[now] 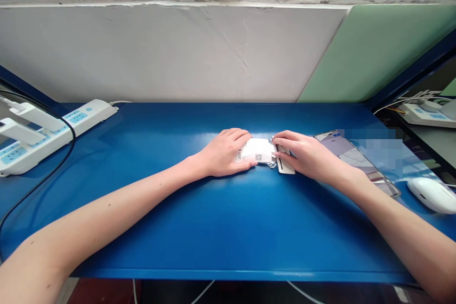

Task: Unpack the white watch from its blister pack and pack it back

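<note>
A small white packet [260,150] with a printed code lies on the blue table [228,228], between my two hands. My left hand [228,153] is wrapped round its left end, thumb along the near edge. At the packet's right end, my right hand [301,154] has its fingertips bent down onto the crinkled clear edge. Beneath those fingers is a flat white card-like piece [286,166] with a dark slot, partly hidden by the hand.
A phone or tablet [359,161] lies right of my right hand, partly blurred out. Further right is a white mouse [432,194]. A white power strip [81,116] with plugs and a black cable [53,171] occupies the left side. Behind the table stands a wall [171,52].
</note>
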